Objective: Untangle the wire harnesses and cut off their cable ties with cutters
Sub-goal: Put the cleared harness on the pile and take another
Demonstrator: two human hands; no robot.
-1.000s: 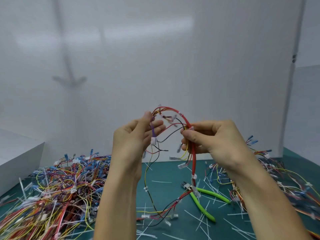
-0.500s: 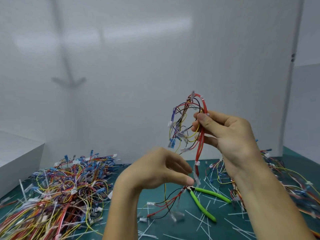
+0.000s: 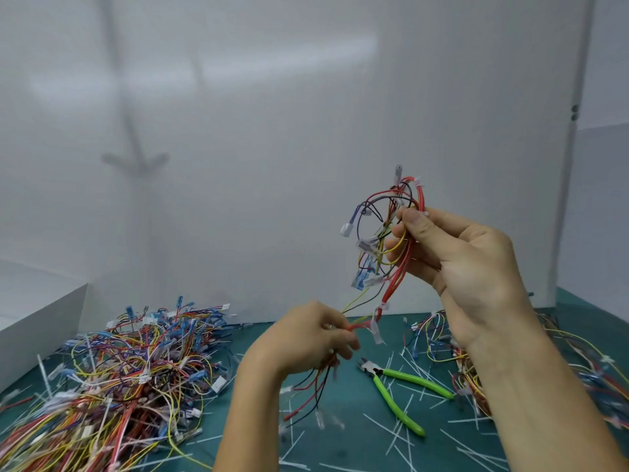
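The right hand's thumb and fingers [image 3: 413,221] are pressed together on the looped upper part of a wire harness [image 3: 384,212], pinching red, yellow and black wires where they cross; the right hand [image 3: 469,267] is held up in front of the white back panel [image 3: 272,165], palm turned toward the left; the harness's white and blue connectors hang just beside its fingertips. The left hand [image 3: 306,338], lower and nearer the mat, has its fingers curled round the lower strands of the same harness, red and yellow wires running out of its grip up toward the right hand; loose ends dangle below it, blurred. A red bundle with a white cable tie [image 3: 384,305] spans between the two hands. On the green mat [image 3: 343,451] the green-handled cutters [image 3: 398,390] lie untouched, handles spread, nose toward the left hand, just beside the dangling ends; cut cable ties [image 3: 391,434] are scattered around them. A big pile of tangled harnesses [image 3: 129,369] sits on the left of the mat, near a white box [image 3: 34,321]; another pile [image 3: 439,335] lies on the right, partly behind the right forearm.
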